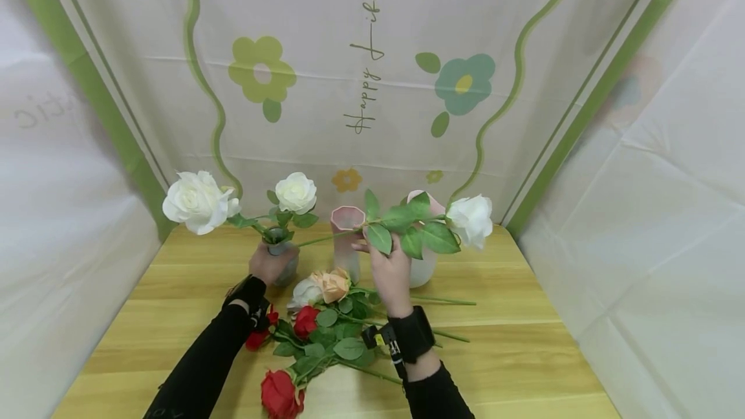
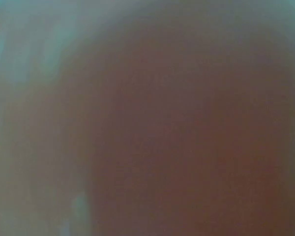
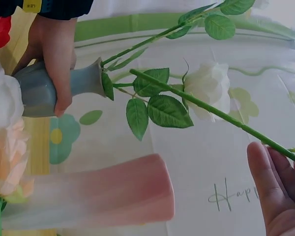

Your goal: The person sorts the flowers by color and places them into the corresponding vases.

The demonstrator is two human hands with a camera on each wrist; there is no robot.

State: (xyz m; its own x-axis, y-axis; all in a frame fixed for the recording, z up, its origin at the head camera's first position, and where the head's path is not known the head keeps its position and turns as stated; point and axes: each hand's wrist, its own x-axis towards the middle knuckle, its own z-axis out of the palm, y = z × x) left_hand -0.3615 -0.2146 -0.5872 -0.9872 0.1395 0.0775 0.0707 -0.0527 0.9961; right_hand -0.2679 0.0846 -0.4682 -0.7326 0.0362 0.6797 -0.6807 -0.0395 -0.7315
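Observation:
My left hand (image 1: 270, 265) grips a small grey-blue vase (image 1: 288, 265) at the left of the table. Two white roses stand in this vase, a large one (image 1: 196, 202) leaning left and a smaller one (image 1: 295, 193) further right. With my right hand (image 1: 391, 273) I hold a third white rose (image 1: 470, 220) by its green stem (image 3: 211, 110). Its bloom points right, and the bare stem end reaches left toward the vase mouth. The right wrist view shows that end in front of the vased roses' leaves. The left wrist view is only a dark blur.
A tall pink-and-white vase (image 1: 345, 247) stands between my hands, and another pale vase (image 1: 423, 269) is partly hidden behind the right. Nearer lie loose red roses (image 1: 281, 394), a peach rose (image 1: 334, 286) and a white rose (image 1: 306, 293), stems pointing right. Printed cloth (image 1: 314, 147) walls the table.

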